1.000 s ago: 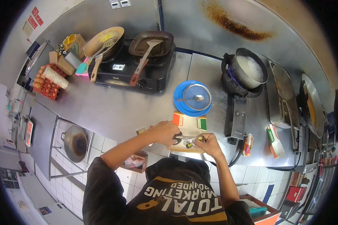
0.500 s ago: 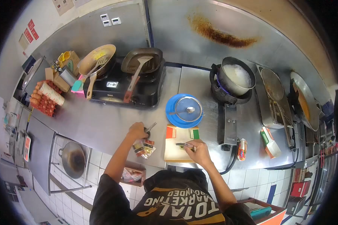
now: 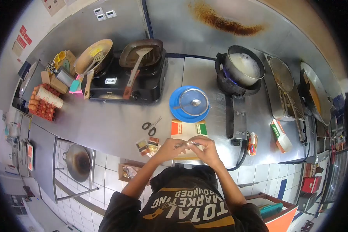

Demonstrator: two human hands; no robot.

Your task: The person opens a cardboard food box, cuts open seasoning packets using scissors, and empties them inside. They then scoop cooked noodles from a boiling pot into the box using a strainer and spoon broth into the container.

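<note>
My left hand (image 3: 169,150) and my right hand (image 3: 205,150) meet over the unfolded paper food box (image 3: 185,127), fingertips pinched together. A small dark, thin piece (image 3: 197,144) shows at my right fingers; its kind is too small to tell. What my left fingertips pinch is hidden. Scissors (image 3: 152,126) with dark handles lie on the steel counter, blades apart, up and left of my left hand. Beside that hand are several small foil sachets (image 3: 147,146). Behind the box, a strainer (image 3: 194,102) with a spoon (image 3: 196,103) rests on a blue plate (image 3: 176,115).
At the right, a pot (image 3: 244,65) of whitish liquid sits on a lit burner (image 3: 236,116). A two-burner stove (image 3: 123,91) carries two pans at the left, near egg trays (image 3: 42,106). A bread-like packet (image 3: 252,144) and a folded carton (image 3: 281,136) lie at the right.
My left hand has let go of the scissors, leaving them on the counter, and moved right to meet my right hand. The right hand still pinches the small dark piece. The view has shifted slightly.
</note>
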